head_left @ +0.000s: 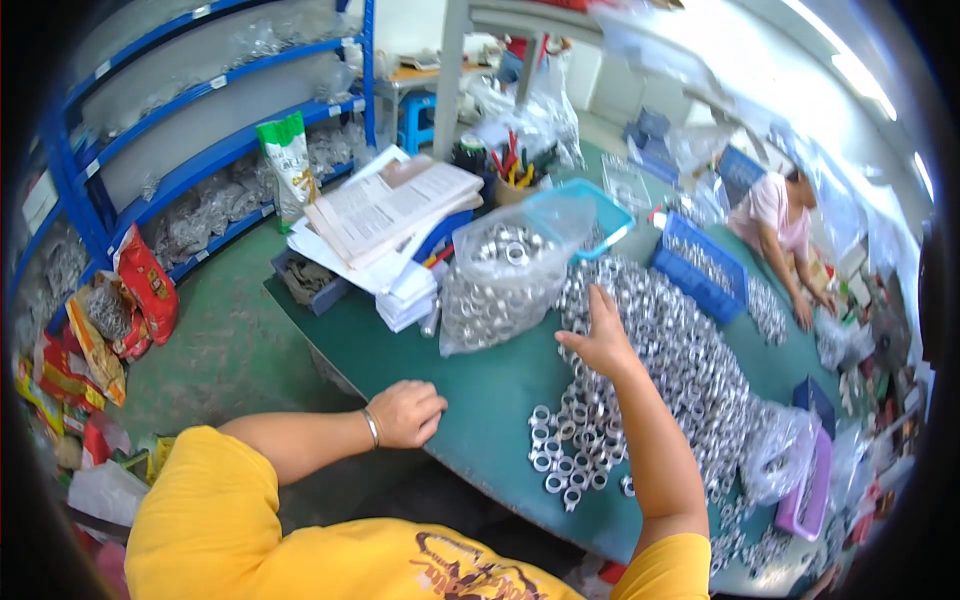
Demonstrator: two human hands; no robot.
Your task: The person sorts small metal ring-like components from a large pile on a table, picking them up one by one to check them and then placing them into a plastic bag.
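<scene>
Small silver metal rings [665, 350] lie in a broad heap across the green table [465, 420]. Over the heap's left side reaches my right hand [603, 340], its fingers stretched out and the thumb apart, with nothing seen in it. My left hand [405, 413], a bangle at its wrist, is curled closed at the table's near edge. Its palm is turned away and nothing shows between the fingers. A clear plastic bag [500, 290] full of similar rings stands between the hands, farther back. Several looser rings [565, 460] are spread toward the near edge.
Papers [390, 210] are stacked at the far left of the table. Behind the heap are a blue basket [700, 265] of metal parts and a turquoise tray [590, 205]. A purple bin [805, 490] stands right. Another person [775, 225] works beyond; blue shelves [210, 85] line the left.
</scene>
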